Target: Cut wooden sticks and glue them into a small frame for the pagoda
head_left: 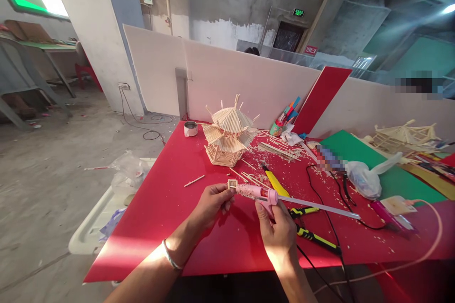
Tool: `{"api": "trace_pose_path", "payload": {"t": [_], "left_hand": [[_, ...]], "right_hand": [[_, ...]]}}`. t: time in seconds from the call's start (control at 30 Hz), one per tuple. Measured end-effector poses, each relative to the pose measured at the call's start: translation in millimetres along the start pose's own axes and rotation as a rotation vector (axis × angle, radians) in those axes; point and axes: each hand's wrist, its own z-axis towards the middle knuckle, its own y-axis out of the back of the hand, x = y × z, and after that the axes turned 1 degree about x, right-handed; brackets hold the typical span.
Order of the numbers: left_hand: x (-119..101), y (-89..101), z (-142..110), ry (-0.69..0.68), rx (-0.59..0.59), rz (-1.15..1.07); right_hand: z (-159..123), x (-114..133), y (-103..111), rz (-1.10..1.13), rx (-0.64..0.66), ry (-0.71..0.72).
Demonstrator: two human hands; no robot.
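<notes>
My left hand [212, 202] pinches a small square frame of wooden sticks [232, 183] between thumb and fingers. Wrapped round the handle of a pink hot glue gun [256, 192] is my right hand [278, 227]. The gun's nozzle points left and meets the little frame; whether they touch I cannot tell. A long translucent glue stick [320, 206] juts from the gun's back end. Just beyond my hands stands a tiered pavilion model of wooden sticks [229, 135]. Loose sticks [249, 178] lie between it and the gun.
Right of the gun lie a yellow utility knife [277, 182] and yellow-black pliers [316, 236], among black cables [329, 218]. A tin [190, 129] sits at the red table's [156, 199] far left. Behind are a pen cup [275, 128] and a white partition [227, 71].
</notes>
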Motion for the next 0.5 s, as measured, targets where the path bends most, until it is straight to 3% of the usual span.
{"api": "trace_pose_path", "payload": {"t": [0.2, 0.5], "left_hand": [[-1.7, -0.9, -2.0, 0.025, 0.003, 0.011], [-0.5, 0.9, -0.5, 0.028, 0.002, -0.025]], "right_hand": [[2.2, 7.0, -1.0, -0.026, -0.075, -0.006], [-0.5, 6.2, 1.7, -0.022, -0.05, 0.006]]}}
